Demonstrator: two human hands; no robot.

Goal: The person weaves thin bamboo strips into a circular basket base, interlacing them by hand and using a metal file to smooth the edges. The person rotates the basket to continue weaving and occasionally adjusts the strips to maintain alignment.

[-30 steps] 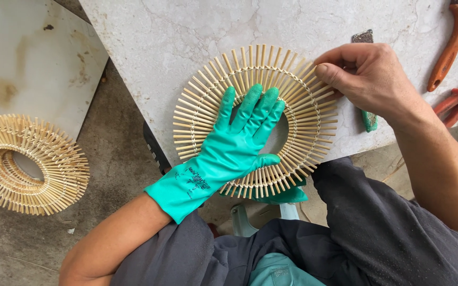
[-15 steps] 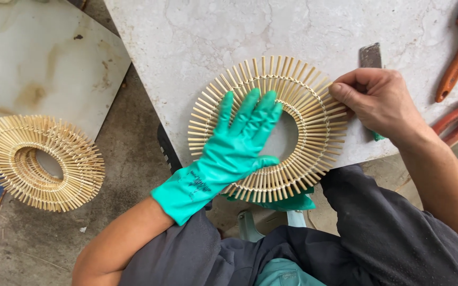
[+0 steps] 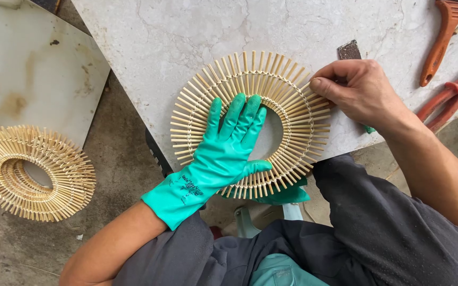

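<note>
- I'm seeing a stack of bamboo rings (image 3: 30, 172) lying on the ground.
- A paintbrush (image 3: 446, 37) and what are probably red-handled pliers (image 3: 449, 100) are resting on the stone slab (image 3: 149, 47).

A flat, round ring of pale bamboo sticks (image 3: 292, 100), set side by side like sun rays around an open centre, lies on the near edge of a white marble slab (image 3: 176, 42). Thin cords bind the sticks in inner and outer circles. Its near rim juts slightly past the slab's edge. The stone shows through the central hole.
</note>
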